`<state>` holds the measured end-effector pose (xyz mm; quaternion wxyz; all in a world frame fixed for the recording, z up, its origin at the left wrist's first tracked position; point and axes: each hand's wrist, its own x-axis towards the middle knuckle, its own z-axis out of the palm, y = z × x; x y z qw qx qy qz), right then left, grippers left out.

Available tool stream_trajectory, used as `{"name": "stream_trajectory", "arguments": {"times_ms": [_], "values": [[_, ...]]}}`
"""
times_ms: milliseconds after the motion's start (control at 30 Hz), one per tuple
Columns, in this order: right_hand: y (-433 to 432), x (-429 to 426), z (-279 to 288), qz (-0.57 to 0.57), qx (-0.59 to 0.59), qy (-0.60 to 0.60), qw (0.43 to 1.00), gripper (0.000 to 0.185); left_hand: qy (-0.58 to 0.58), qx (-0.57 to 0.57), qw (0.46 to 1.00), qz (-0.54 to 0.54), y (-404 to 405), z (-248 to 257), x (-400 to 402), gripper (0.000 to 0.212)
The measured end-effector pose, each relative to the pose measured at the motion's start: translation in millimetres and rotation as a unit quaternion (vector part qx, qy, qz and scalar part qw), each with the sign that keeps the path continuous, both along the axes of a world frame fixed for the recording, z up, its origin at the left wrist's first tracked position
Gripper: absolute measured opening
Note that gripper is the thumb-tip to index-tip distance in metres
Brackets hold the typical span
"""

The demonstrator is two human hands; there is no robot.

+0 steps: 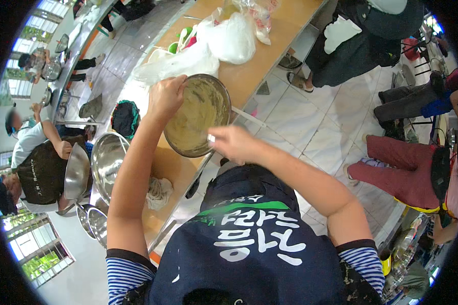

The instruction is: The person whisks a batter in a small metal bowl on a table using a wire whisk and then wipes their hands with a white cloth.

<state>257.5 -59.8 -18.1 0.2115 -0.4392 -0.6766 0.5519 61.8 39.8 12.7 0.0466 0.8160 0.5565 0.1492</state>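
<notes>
My left hand grips the far-left rim of a round metal mixing bowl, its thumb at the edge. Pale yellow batter or dough is smeared over the bowl's bottom and wall. The bowl is tilted, its inside facing me, at the table's near edge. My right hand, blurred by motion, is at the bowl's lower right rim with fingers curled. A small white piece shows at its fingertips; whether it is a tool's end or something on a finger is unclear.
White plastic bags and colourful utensils lie beyond the bowl. Left are large steel bowls, a crumpled cloth and a dark bundle. A person holds a metal bowl there. Others stand on the tiled floor at right.
</notes>
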Motion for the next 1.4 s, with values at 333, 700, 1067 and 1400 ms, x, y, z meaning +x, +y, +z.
{"name": "stream_trajectory", "arguments": {"times_ms": [333,700,1067,1400], "values": [[11,3,0,0.032,-0.295,0.092,0.951,0.035,0.005,-0.018,0.999,0.031,-5,3,-3,0.02],[13,1,4,0.008,-0.127,-0.041,0.991,0.034,-0.015,0.017,0.999,0.036,-4,-8,-9,0.019],[-4,16,-15,0.023,-0.054,-0.164,0.985,0.034,-0.033,0.016,0.998,0.046,-12,-10,-18,0.019],[-14,28,7,0.077,-0.027,-0.158,0.984,0.031,-0.055,0.008,0.998,0.038,-15,-16,-25,0.019]]}}
